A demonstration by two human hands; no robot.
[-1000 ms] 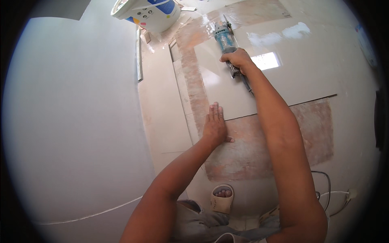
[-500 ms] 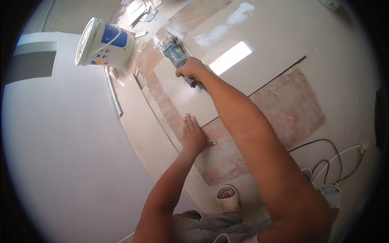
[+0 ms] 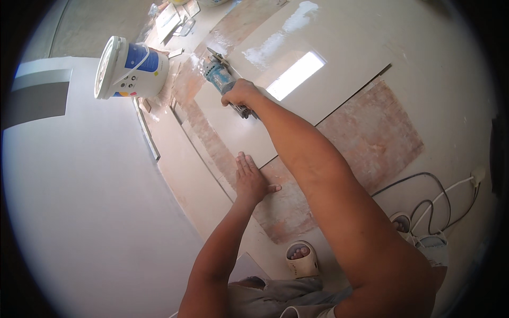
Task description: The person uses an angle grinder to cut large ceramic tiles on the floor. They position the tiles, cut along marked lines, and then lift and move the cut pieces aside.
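My right hand [image 3: 241,93] is wrapped round a blue and grey angle grinder [image 3: 216,71], whose disc end rests near the far left corner of a glossy beige tile [image 3: 344,63]. My left hand [image 3: 249,176] lies flat, fingers stretched out, at the near left corner of that tile. Beneath and around the tile is a mottled pinkish sheet or board [image 3: 371,124]. White smears [image 3: 297,16] mark the tile's surface beside a bright reflection.
A white bucket [image 3: 143,77] stands at upper left beside a pale wall [image 3: 85,175]. Offcuts [image 3: 169,21] lie beyond it. Black and white cables run to an extension socket [image 3: 477,176] at right. My sandalled foot [image 3: 301,257] is at the bottom.
The view has turned, bringing more of the bucket, offcuts and cables into it. My right hand and the grinder appear lower and further left; my left hand still lies at the tile's corner.
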